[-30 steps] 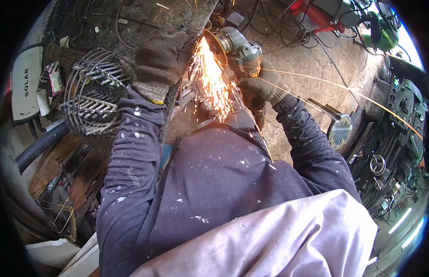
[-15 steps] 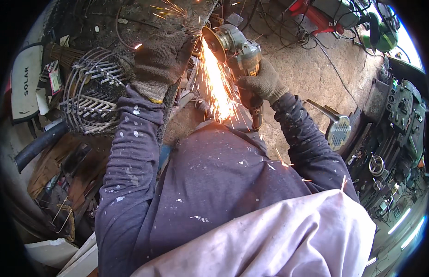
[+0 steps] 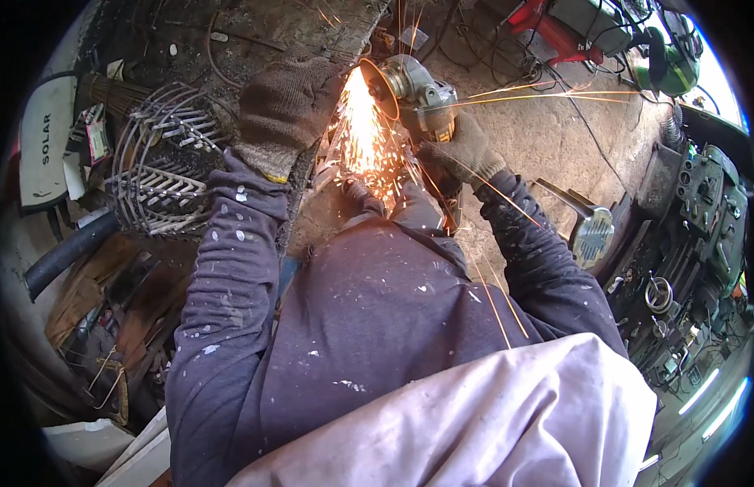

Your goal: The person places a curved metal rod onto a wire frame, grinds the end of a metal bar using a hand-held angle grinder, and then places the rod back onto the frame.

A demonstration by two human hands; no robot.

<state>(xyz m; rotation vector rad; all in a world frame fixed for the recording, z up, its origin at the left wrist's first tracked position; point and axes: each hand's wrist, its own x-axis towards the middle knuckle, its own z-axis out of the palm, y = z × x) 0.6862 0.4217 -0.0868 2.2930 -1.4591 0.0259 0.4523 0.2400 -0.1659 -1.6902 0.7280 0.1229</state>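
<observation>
My gloved right hand [image 3: 461, 148] is wrapped round the body of an angle grinder [image 3: 421, 96]. Its disc [image 3: 378, 88] stands on edge beside the fingers of my left glove, and a bright stream of sparks [image 3: 365, 138] pours down toward my legs. Over the edge of a dark workbench [image 3: 182, 49], my left hand [image 3: 283, 114] is closed in a thick brown knit glove, back uppermost. What it grips is hidden under the glove and by the glare. The spot where the disc meets the work is lost in the light.
Left of my left forearm lies a welded rack of bent metal bars [image 3: 162, 162]. A white panel [image 3: 48, 142] stands at the far left. Cables trail round a red machine [image 3: 547, 32] at the back right. Beside my right forearm is a metal stool-like piece [image 3: 594, 231]; a green machine [image 3: 714, 203] stands beyond.
The grinder has shifted slightly, and the spark stream falls more to the left and spreads wider. Long sparks now fly right across my right arm. The glowing tip beside my left glove is gone.
</observation>
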